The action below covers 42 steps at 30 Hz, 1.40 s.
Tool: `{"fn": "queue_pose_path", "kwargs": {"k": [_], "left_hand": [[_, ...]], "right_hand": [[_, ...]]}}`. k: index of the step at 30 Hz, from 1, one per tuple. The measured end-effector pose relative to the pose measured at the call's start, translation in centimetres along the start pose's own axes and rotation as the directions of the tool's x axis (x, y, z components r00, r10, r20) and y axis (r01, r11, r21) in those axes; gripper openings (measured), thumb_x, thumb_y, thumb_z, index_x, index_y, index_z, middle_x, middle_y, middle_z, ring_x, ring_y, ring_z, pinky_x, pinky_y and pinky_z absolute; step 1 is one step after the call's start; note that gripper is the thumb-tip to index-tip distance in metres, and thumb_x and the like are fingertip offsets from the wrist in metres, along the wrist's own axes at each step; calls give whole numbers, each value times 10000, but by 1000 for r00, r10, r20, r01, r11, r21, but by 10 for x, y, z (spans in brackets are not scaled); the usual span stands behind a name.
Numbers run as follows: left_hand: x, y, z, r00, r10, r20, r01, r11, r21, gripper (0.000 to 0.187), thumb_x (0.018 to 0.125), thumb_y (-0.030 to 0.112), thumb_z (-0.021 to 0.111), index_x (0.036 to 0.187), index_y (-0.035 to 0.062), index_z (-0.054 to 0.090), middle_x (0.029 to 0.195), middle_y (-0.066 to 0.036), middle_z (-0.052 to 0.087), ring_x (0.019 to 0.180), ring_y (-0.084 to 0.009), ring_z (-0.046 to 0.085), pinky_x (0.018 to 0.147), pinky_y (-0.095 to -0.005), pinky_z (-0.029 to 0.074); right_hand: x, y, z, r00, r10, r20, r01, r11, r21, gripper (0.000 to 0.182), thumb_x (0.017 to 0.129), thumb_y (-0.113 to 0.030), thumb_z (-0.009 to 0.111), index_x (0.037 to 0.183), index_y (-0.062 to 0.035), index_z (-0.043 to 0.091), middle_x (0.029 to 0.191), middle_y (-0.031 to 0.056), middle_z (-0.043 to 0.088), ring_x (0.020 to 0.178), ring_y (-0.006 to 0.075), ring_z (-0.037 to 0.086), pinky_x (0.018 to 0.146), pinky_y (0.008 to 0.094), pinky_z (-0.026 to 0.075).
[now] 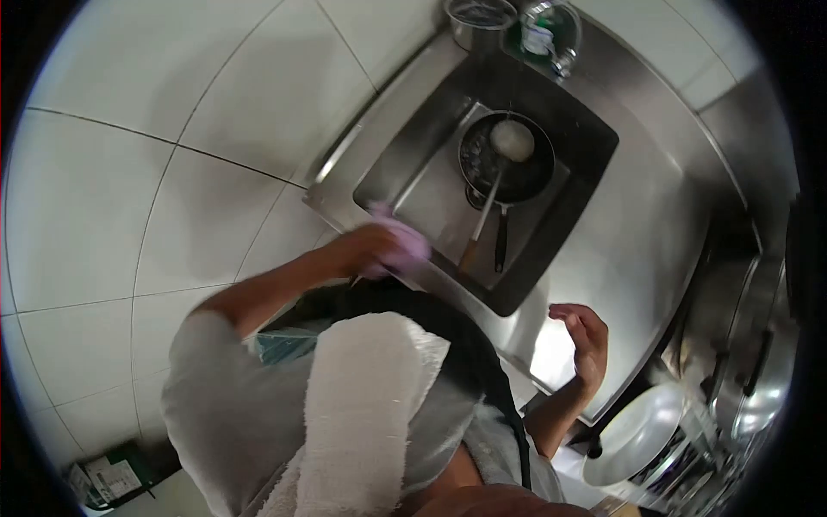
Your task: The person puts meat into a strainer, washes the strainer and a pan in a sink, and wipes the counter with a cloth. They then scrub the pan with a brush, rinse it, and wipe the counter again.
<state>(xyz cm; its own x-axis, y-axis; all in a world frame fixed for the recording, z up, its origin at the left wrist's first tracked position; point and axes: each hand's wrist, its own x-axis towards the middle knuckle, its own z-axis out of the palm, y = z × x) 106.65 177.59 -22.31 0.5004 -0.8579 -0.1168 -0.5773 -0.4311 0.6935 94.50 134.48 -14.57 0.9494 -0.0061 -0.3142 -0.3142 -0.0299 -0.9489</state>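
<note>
My left hand [379, 246] is closed on a purple cloth [402, 247] at the front left edge of the steel sink [448, 233]. Over the counter to the right of the basin hangs my right hand [586, 340], fingers loosely curled and apart, with nothing in it. Inside the basin sits a dark frying pan [530, 185] with its black handle toward me. A ladle [512, 140] with a round bowl and a wooden-ended handle rests in the pan.
Behind the basin stand a metal pot [478, 21] and a green item [538, 41] near the faucet. At the lower right are a white pan [637, 435] and metal lids [758, 388]. A white towel [357, 396] hangs over my chest.
</note>
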Motion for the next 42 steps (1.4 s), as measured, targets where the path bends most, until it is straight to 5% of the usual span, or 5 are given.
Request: {"fn": "queue_pose_path", "kwargs": {"k": [11, 25, 29, 37, 42], "left_hand": [[145, -187, -120, 722, -37, -691, 407, 831, 380, 429, 826, 160, 519, 1207, -33, 475, 1265, -198, 456, 1266, -360, 336, 1058, -476, 239], [406, -157, -155, 946, -75, -316, 4, 975, -220, 282, 817, 299, 546, 925, 72, 672, 922, -191, 646, 881, -373, 607, 789, -429, 473], [408, -150, -155, 898, 26, -439, -156, 952, -263, 273, 830, 234, 560, 1020, 52, 633, 1042, -208, 624, 969, -357, 595, 834, -419, 458], [380, -122, -191, 980, -194, -44, 157, 890, -427, 330, 781, 204, 635, 1046, 8, 621, 977, -157, 653, 866, -250, 632, 773, -361, 492], [376, -149, -185, 903, -332, -272, -278, 29, -960, 225, 842, 163, 600, 949, -34, 608, 904, -116, 634, 849, -220, 603, 777, -309, 475]], "right_hand": [[411, -7, 103, 997, 33, -73, 20, 784, 621, 233, 859, -178, 577, 1018, -9, 560, 933, 102, 602, 856, 232, 590, 765, 377, 490], [456, -98, 94, 348, -849, -397, 240, 490, -838, 282, 838, -162, 592, 1010, 60, 615, 1104, 285, 555, 980, 416, 555, 878, 416, 435], [477, -74, 84, 959, -217, -183, 91, 846, -525, 359, 860, -275, 585, 1049, 27, 623, 1081, 231, 596, 1005, 370, 571, 883, 379, 434], [419, -26, 93, 975, -201, -90, 220, 873, 434, 632, 807, -295, 672, 1308, -11, 411, 1110, 51, 584, 1011, 193, 556, 910, 340, 407], [425, 12, 109, 992, 30, -122, 35, 868, 496, 519, 765, -240, 668, 1208, -30, 498, 1078, 105, 607, 988, 232, 584, 907, 374, 440]]}}
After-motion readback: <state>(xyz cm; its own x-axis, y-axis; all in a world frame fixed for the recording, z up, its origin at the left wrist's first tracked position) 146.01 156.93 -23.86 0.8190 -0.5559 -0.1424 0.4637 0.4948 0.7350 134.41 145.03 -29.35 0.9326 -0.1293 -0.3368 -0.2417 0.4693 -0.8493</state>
